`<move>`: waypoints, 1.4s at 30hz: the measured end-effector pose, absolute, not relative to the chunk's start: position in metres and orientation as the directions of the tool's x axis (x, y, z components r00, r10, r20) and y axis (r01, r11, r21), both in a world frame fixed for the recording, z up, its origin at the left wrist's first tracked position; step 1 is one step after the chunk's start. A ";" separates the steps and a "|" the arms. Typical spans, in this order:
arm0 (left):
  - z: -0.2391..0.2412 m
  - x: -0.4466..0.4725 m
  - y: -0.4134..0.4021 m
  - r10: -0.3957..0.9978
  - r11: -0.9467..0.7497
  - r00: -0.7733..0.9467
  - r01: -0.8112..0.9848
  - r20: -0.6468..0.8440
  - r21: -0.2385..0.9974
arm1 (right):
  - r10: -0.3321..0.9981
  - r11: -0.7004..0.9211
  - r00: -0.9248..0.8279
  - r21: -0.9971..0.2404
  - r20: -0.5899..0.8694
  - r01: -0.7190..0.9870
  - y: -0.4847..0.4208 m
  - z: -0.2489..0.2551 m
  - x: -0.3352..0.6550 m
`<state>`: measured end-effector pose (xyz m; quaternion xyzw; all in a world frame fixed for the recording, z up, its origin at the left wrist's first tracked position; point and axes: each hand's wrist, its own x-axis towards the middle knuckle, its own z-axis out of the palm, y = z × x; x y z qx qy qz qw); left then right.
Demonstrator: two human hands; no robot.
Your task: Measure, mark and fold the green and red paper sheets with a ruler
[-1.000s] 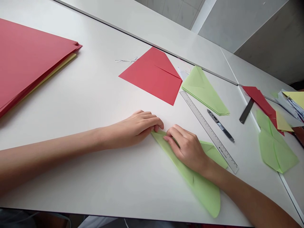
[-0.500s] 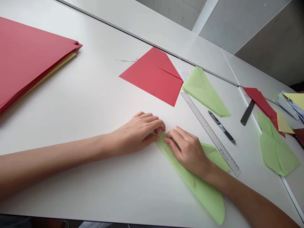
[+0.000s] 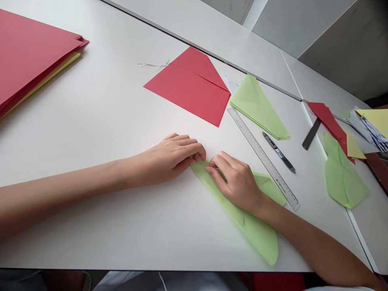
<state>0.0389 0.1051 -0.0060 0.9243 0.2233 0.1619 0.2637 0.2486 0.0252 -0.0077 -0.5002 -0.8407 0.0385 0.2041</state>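
Note:
A folded sheet of light green paper [image 3: 257, 230] lies slantwise on the white table, its upper left corner between my two hands. My left hand [image 3: 176, 155] has its fingers curled and its thumb and fingers pinched at the tip of that corner. Just to the right, my right hand [image 3: 233, 178] pinches the paper's upper edge between thumb and bent fingers, and my wrist covers part of the sheet. Close beyond the right hand is a clear ruler [image 3: 263, 157], with a black pen [image 3: 279, 152] beside it.
Farther back lie a folded red sheet [image 3: 190, 89], a stack of folded green paper [image 3: 259, 107] and white string [image 3: 154, 64]. Large red sheets [image 3: 33, 52] rest at the left. Another green piece [image 3: 345, 178], red strips [image 3: 329, 121] and a dark flat bar [image 3: 311, 134] are at the right.
The camera view has shifted, so the table and everything on it appear higher and slightly left. Both hands stay at the green paper's corner, with barely any movement of their own.

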 end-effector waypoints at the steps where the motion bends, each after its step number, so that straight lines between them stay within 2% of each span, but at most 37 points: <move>1: -0.005 0.040 0.105 0.506 -0.760 0.842 0.333 0.187 0.558 | 0.857 0.496 -0.415 -0.267 0.305 0.826 0.025 -0.007 0.248; 15: -0.007 0.054 0.104 0.505 -0.843 0.815 0.396 0.284 0.365 | 0.865 0.476 -0.417 -0.196 0.277 0.857 0.036 -0.007 0.249; 25: 0.003 0.053 0.098 0.555 -0.801 0.818 0.477 0.150 0.363 | 0.885 0.407 -0.325 -0.215 0.334 0.888 0.018 -0.008 0.281; 30: 0.004 0.052 0.095 0.577 -0.776 0.808 0.497 0.119 0.389 | 0.916 0.334 -0.251 -0.245 0.313 0.910 0.002 -0.005 0.312; 42: -0.004 0.048 0.100 0.545 -0.810 0.812 0.443 0.211 0.385 | 0.978 0.123 -0.059 -0.325 0.200 0.938 -0.014 0.003 0.341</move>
